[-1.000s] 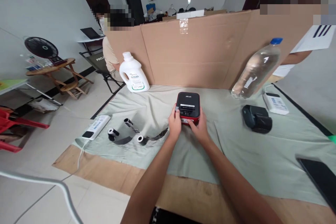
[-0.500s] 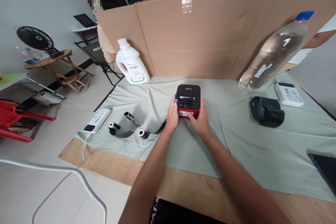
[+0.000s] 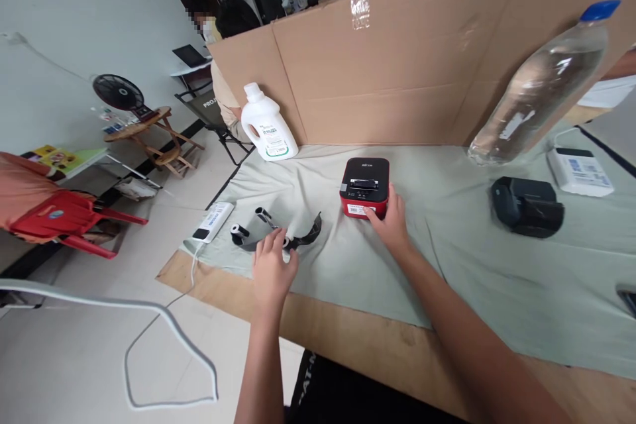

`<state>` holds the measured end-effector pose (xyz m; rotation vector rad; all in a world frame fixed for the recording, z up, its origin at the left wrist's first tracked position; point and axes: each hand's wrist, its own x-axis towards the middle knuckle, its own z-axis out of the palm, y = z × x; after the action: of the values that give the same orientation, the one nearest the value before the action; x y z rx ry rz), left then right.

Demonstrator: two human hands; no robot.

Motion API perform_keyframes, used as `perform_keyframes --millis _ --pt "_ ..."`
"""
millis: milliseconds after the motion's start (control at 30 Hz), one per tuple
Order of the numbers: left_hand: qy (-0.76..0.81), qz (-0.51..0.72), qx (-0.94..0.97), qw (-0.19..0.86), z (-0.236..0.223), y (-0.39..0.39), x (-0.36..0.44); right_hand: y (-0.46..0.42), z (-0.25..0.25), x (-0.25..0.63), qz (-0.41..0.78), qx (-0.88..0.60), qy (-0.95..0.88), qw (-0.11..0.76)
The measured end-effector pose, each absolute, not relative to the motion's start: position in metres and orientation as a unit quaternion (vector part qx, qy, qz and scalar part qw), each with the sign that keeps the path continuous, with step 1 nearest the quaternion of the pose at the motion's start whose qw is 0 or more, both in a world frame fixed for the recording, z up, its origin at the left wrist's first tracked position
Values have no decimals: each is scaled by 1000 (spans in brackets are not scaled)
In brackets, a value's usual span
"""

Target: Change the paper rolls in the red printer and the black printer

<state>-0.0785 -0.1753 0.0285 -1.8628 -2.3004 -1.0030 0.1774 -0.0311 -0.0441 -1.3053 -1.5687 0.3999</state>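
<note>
A small red-and-black printer (image 3: 365, 180) stands on the cloth, its slot facing up and a white label on its front. My right hand (image 3: 392, 222) grips its right front corner, thumb on the front and fingers along the side. To the left, my left hand (image 3: 274, 264) hovers at the unrolled black ribbon (image 3: 309, 233), thumb apart from slightly bent fingers. It partly hides one small roll; whether it touches the roll I cannot tell. Two more ribbon rolls show beyond it, a white-ended roll (image 3: 239, 232) and a dark roll (image 3: 262, 214).
A white detergent jug (image 3: 271, 129) and a large water bottle (image 3: 541, 93) stand before a cardboard screen (image 3: 382, 79). White power strips (image 3: 213, 222) lie at both sides. A black device (image 3: 527, 207) sits at right. A person (image 3: 223, 93) sits behind the screen.
My left hand has let go of the printer and moved left to the ribbon rolls. My right hand stays on the printer. The view has turned slightly left.
</note>
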Motion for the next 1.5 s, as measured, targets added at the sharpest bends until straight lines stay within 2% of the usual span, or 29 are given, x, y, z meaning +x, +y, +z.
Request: perform_keyframes --millis 167,367,700,800,900,1133,1500 --pt "-765 -290 -575 -14 2 -182 -104 -32 -42 177 176 -534 -649 512" --pt "-794 -384 -471 25 0 -172 -106 -31 -42 177 183 -541 -643 511" --pt "-877 -348 -331 29 1 -180 -97 -30 -45 177 177 -538 -644 515" --pt "-867 -357 -347 19 1 -183 -98 -29 -46 177 174 -537 -643 517" --pt "-830 -416 -370 16 -2 -185 -101 -29 -45 177 173 -536 -644 517" --pt "-764 -547 -328 -98 -4 -187 -103 -30 -44 177 179 -535 -645 516" --pt "-744 -512 -411 -125 -9 -192 -110 -30 -45 177 171 -537 -645 517"
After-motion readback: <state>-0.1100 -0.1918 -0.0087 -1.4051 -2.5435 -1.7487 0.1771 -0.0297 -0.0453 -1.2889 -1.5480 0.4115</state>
